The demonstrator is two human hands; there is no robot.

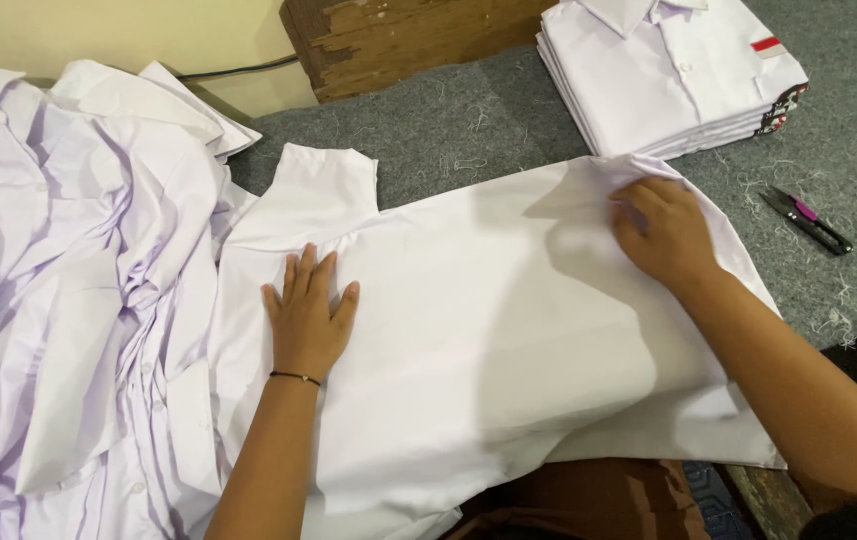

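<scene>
Hands (489,275) flat on white shirt (489,340)

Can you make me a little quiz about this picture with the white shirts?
1. True or false: the left hand lies flat on the spread white shirt.
2. What does the right hand touch? A) the thread snips B) the edge of the spread white shirt C) the folded stack
3. Fill in: the thread snips lie on the grey ____ beside the shirt.

Key:
1. True.
2. B; its fingers press the shirt's far edge, just in front of the folded stack.
3. Felt, the grey felt surface. A heap of unfolded shirts lies on the left.
</scene>
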